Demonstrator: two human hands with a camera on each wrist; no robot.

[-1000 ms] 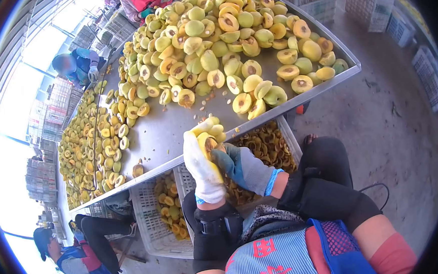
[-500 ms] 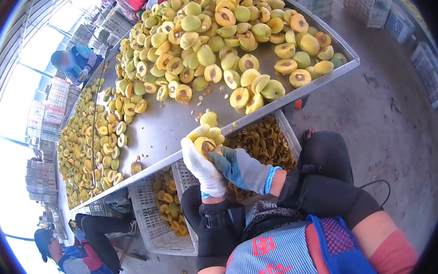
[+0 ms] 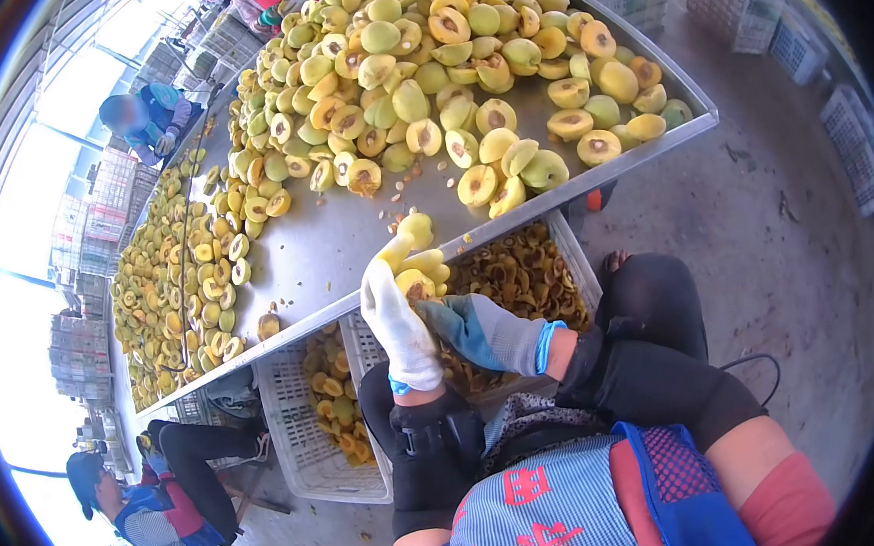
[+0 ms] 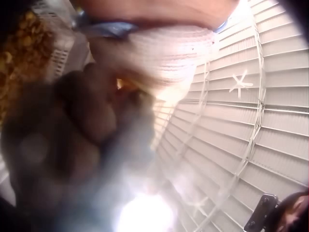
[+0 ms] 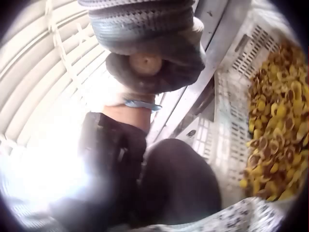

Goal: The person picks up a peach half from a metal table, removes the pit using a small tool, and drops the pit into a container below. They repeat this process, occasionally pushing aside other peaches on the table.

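In the head view my left hand [image 3: 401,320], in a white glove with yellow-coated fingers, holds a yellow peach half [image 3: 417,284] over the table's near edge. Another yellow-green peach piece [image 3: 415,230] shows right at its fingertips. My right hand [image 3: 481,330], in a grey glove with blue-grey coating, meets the peach half from the right. In the right wrist view it grips a tool handle [image 5: 146,64], whose round pale end pokes from the fist; the tool's working end is hidden. The left wrist view shows the white glove [image 4: 154,55] beside the dark, blurred right glove [image 4: 63,140].
A metal table [image 3: 305,246] with a raised rim carries a large heap of peach halves [image 3: 396,85] and loose kernels. Beneath its edge stand a crate of brownish scraps [image 3: 527,277] and a white crate [image 3: 296,422] of peach pieces. Other people [image 3: 143,121] sit around the table.
A yellow-green peach piece has come into sight beyond my left fingertips. The held half's brown pit hollow shows less now. Both hands stay together, shifting only slightly.
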